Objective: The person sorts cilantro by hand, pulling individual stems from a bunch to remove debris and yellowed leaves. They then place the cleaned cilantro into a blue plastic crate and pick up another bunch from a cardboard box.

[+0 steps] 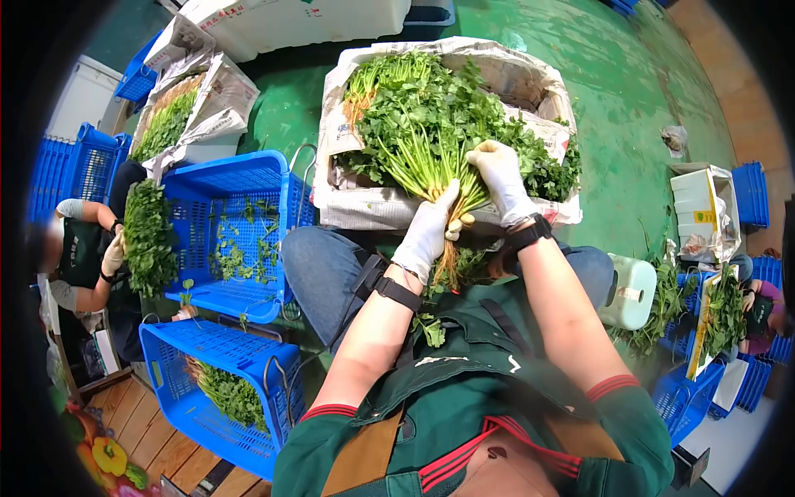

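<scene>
A bunch of coriander (418, 166) with pale green stems and brown roots lies over the near edge of a newspaper-lined box (364, 203). My left hand (429, 230), in a white glove, is wrapped round the stems just above the roots, which hang below it. My right hand (500, 176), also gloved, is at the right side of the bunch. Its thumb and fingers are pinched together at the stems; exactly what lies between the fingertips is partly hidden. More coriander (397, 73) fills the box behind, roots to the left.
To my left stand a blue crate (273, 186) with loose leaves and another blue crate (269, 398) holding greens. A co-worker (87, 248) handles a leafy bunch at far left; another person (758, 311) is at far right. A pale green stool (629, 291) stands by my right knee.
</scene>
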The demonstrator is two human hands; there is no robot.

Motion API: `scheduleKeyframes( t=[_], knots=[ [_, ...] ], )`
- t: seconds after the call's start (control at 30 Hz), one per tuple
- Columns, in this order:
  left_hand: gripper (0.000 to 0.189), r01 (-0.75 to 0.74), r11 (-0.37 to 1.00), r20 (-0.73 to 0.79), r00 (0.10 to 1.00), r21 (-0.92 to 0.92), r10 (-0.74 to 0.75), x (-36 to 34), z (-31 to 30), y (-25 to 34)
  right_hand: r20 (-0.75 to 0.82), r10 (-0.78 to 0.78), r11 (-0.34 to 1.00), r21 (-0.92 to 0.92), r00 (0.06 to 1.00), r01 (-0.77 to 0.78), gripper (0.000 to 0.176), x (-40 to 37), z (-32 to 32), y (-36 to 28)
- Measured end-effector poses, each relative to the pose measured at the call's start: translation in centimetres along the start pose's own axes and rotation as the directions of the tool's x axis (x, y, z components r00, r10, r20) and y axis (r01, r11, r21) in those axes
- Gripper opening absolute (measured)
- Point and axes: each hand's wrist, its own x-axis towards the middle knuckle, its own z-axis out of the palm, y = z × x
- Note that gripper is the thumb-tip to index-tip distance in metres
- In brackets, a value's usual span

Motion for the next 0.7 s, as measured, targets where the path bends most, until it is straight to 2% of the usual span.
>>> scheduleKeyframes(
  t=[0.03,0.1,0.2,0.27,0.3,0.33,0.37,0.4,0.43,0.47,0.5,0.53,0.57,0.6,0.67,0.7],
  knots=[
    [0.029,0.029,0.999,0.026,0.999,-0.019,-0.028,-0.1,0.0,0.2,0.045,0.016,0.978,0.206,0.999,-0.025,0.008,-1.0,-0.7,-0.9],
    [0.031,0.096,0.995,0.083,0.992,-0.030,-0.093,0.3,-0.7,0.2,0.016,-0.072,0.974,0.215,0.997,0.067,0.008,-2.5,-1.5,-1.3],
    [0.030,0.075,0.994,0.135,0.989,-0.077,-0.064,0.3,-0.5,0.2,0.080,-0.131,0.951,0.293,0.988,0.102,0.010,-4.9,-2.4,-1.9],
    [0.029,0.082,0.992,0.122,0.990,-0.094,-0.070,0.4,-0.7,0.0,0.304,-0.072,0.809,0.575,0.950,-0.123,0.011,-6.3,-3.0,-2.5],
    [0.028,0.083,0.990,0.108,0.992,-0.110,-0.071,0.5,-0.9,0.0,0.376,-0.096,0.837,0.531,0.922,-0.129,0.012,-6.8,-3.8,-2.9],
    [0.027,0.083,0.988,0.093,0.993,-0.128,-0.071,0.6,-1.2,-0.1,0.454,-0.083,0.928,0.361,0.887,-0.098,0.014,-7.7,-4.8,-3.8],
    [0.023,0.087,0.989,0.142,0.987,-0.121,-0.069,0.7,-1.4,0.0,0.634,-0.166,0.985,0.147,0.755,0.093,0.016,-7.6,-5.5,-3.9],
    [0.019,-0.074,0.981,-0.020,0.997,-0.179,0.072,1.1,-0.1,-0.9,0.795,-0.174,0.946,-0.029,0.582,0.323,0.018,-7.6,-6.0,-4.1],
    [0.016,-0.137,0.981,-0.062,0.990,-0.138,0.129,0.4,0.5,-0.8,0.804,-0.057,0.935,-0.165,0.593,0.314,0.022,-8.4,-5.7,-5.5],
    [0.014,-0.196,0.976,-0.098,0.978,-0.094,0.186,-0.1,1.0,-0.8,0.801,-0.056,0.935,-0.167,0.596,0.312,0.022,-8.5,-4.9,-5.7],
    [0.014,-0.156,0.988,-0.072,0.985,-0.021,0.154,0.0,0.4,-1.1,0.633,-0.215,0.948,-0.049,0.744,0.315,0.023,-8.3,-3.9,-5.7],
    [0.014,-0.119,0.991,-0.049,0.991,0.054,0.122,0.2,-0.2,-1.4,0.411,-0.341,0.936,0.065,0.846,0.345,0.024,-7.9,-3.1,-5.6],
    [0.013,-0.078,0.996,-0.098,0.992,0.048,0.082,-0.2,0.6,-1.0,0.257,-0.512,0.849,0.009,0.820,0.528,0.022,-6.6,-2.0,-4.5],
    [0.016,-0.137,0.987,-0.029,0.990,0.085,0.140,0.3,0.0,-1.5,0.147,-0.486,0.864,-0.066,0.861,0.499,0.022,-5.8,-1.3,-3.5],
    [0.020,-0.075,0.997,-0.075,0.994,0.000,0.075,-0.4,0.8,-0.3,0.053,-0.433,0.867,-0.249,0.900,0.431,0.022,-4.2,-1.0,-1.5],
    [0.022,-0.058,0.998,-0.048,0.997,-0.029,0.056,-0.2,0.3,-0.1,0.027,-0.343,0.912,-0.228,0.939,0.340,0.021,-3.8,-0.9,-0.4]
  ],
)
